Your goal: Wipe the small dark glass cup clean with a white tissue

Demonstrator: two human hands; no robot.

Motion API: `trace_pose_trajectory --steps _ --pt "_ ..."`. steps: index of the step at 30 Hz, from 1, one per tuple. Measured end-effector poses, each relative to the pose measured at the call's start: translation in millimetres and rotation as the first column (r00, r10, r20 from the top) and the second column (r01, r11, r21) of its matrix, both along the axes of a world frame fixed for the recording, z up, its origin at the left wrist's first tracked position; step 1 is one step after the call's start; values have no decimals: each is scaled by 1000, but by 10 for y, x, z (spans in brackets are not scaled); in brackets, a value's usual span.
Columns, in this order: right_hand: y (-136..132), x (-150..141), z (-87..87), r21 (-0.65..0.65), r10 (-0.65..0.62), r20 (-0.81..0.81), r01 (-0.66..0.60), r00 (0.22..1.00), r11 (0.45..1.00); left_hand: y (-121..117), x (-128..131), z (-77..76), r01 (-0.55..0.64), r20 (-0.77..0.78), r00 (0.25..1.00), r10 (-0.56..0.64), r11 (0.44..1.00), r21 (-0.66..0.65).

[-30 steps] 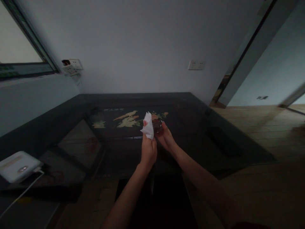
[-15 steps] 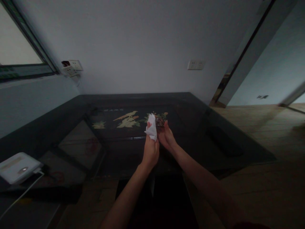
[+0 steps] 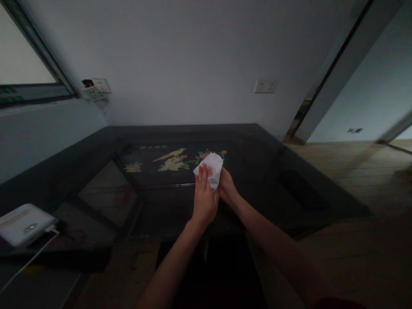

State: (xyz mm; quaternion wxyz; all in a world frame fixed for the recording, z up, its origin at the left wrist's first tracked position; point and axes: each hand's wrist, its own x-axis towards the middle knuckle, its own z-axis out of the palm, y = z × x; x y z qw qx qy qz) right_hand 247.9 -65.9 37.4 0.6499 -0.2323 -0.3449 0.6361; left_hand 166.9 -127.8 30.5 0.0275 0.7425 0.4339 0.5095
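A crumpled white tissue (image 3: 213,166) is spread out in front of me, above the dark tabletop. My left hand (image 3: 205,195) presses on it from the near left side, fingers lying over the paper. Behind the tissue's right edge, my right hand (image 3: 227,185) curls around a small clear, glassy object. The tissue now hides that object almost wholly, so its exact kind cannot be made out. Both hands are close together, nearly touching.
The dark glossy table (image 3: 247,133) bears an inlaid bird-and-flower picture (image 3: 174,162). A white box (image 3: 27,225) with a cable stands at left. A dark flat item (image 3: 302,190) lies at right. Wall sockets (image 3: 265,86) are behind.
My left hand has brought the tissue rightward and turned it over the clear object, which showed between the hands before. My right hand stays in about the same place.
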Motion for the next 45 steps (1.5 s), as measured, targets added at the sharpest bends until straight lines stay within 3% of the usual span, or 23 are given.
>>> trace_pose_trajectory --steps 4,7,11,15,20,27,30,38,45 --pt "-24 -3 25 24 -5 60 3 998 1000 -15 -21 35 -7 73 997 5 1000 29" --pt "-79 10 69 83 20 67 -25 998 996 -15 -42 57 24 230 973 -31 999 31" --pt "-136 41 121 121 96 54 -102 994 987 -3 -53 39 42 421 907 -21 998 -40" --pt "-124 63 134 119 150 -7 -149 989 982 -4 -49 -2 75 462 887 -17 991 -108" --pt "-70 53 117 16 156 -96 -155 983 988 -17 -47 -4 94 371 926 -66 994 -59" --pt "2 98 -13 -139 252 -136 -270 958 953 -63 -6 30 94 -48 995 -89 991 95" --pt "-9 123 -31 -124 333 -103 -344 937 931 -71 3 22 79 -98 993 -68 991 109" --pt "-101 32 153 -81 276 -69 -281 959 956 -58 -32 52 47 184 981 -65 994 102" --pt "-114 37 190 -27 262 -44 -263 964 964 -19 -67 19 90 396 917 -53 993 -73"
